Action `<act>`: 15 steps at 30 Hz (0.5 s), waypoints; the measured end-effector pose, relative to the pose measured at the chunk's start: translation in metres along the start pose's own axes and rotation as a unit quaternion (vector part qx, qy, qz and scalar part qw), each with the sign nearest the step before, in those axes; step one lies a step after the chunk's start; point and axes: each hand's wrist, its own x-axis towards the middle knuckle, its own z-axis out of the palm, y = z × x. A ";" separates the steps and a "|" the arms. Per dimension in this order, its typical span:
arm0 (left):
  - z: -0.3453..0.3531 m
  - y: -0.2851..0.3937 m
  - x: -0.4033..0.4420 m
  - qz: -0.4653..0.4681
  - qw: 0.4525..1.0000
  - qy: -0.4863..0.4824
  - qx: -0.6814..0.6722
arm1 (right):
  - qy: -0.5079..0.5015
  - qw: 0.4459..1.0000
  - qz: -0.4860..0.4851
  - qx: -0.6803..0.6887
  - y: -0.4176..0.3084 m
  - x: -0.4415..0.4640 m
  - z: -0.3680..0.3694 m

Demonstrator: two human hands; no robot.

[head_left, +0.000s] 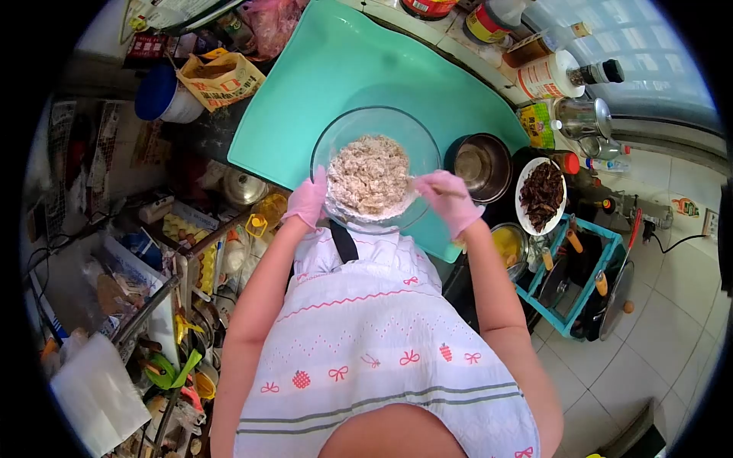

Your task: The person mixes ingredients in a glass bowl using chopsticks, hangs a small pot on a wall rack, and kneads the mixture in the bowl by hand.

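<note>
A clear glass bowl (pixel 376 114) holds a crumbly, pale pinkish-brown floury mixture (pixel 369 172), with loose white flour along its near side. My left hand (pixel 308 200), in a pink glove, grips the bowl's left rim. In a matching glove, my right hand (pixel 449 200) is closed at the right rim around a thin, pale stick-like utensil (pixel 416 185). Its tip points into the bowl toward the mixture; most of the utensil is hidden by the fingers, so its exact kind is unclear.
The bowl sits on a green mat (pixel 286 114). To its right are a dark metal pot (pixel 479 164), a white plate of dark brown pieces (pixel 542 195) and a bowl with yellow contents (pixel 505 246). Bottles (pixel 534 47) line the back ledge. A cluttered shelf (pixel 175 282) stands left.
</note>
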 end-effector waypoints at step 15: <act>-0.002 -0.007 -0.002 0.187 0.960 0.044 0.203 | 0.011 0.973 0.211 0.089 -0.010 -0.026 -0.003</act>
